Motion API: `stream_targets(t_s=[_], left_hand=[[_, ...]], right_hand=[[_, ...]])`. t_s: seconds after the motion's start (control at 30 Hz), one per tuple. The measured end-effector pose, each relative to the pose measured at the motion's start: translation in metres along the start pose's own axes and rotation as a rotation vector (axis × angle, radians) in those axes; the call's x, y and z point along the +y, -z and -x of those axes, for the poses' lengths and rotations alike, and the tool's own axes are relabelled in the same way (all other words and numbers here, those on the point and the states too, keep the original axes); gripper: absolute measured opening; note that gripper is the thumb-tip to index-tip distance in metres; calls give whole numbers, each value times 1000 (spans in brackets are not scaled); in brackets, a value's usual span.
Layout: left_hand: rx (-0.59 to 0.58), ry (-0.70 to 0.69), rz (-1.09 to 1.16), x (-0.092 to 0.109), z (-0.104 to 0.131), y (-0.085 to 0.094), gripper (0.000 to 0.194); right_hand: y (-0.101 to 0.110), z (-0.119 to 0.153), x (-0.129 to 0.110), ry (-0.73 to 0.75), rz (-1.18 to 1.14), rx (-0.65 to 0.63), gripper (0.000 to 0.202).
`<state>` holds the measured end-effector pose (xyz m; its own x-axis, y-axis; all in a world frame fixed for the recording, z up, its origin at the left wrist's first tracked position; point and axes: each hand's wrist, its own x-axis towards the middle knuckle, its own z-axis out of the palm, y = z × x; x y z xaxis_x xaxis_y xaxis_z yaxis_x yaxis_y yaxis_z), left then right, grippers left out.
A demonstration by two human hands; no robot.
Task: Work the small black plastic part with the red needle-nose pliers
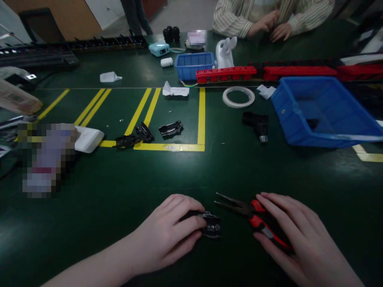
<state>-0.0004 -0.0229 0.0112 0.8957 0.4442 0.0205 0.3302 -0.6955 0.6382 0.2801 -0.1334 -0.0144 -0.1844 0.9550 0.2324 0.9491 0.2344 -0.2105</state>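
In the front middle of the green table, my left hand point(176, 227) has its fingers closed on a small black plastic part point(213, 226), whose right end sticks out past the fingertips. To the right, my right hand point(295, 231) grips red-handled needle-nose pliers point(257, 219). The pliers' jaws are parted and point left, just above and apart from the black part. Further off, several similar black plastic pieces point(171, 128) lie by the yellow tape lines.
A large blue bin point(338, 139) stands at the right, beside a black pistol-shaped tool point(257, 124) and a roll of tape point(238, 97). Red strips point(227, 74) and a smaller blue basket point(194, 65) lie behind. Across the table sits a person in a striped sleeve point(231, 20).
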Motion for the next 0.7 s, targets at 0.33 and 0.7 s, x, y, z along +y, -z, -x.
stream_targets(t_s=[0.33,0.7], left_hand=[[25,-16,-72,1,6,0,19],[69,-21,-76,2,1,-1,28]], right_hand=[[3,1,-8,-46,-18,23,50],[-1,-2,-5,-52,18,47,51]])
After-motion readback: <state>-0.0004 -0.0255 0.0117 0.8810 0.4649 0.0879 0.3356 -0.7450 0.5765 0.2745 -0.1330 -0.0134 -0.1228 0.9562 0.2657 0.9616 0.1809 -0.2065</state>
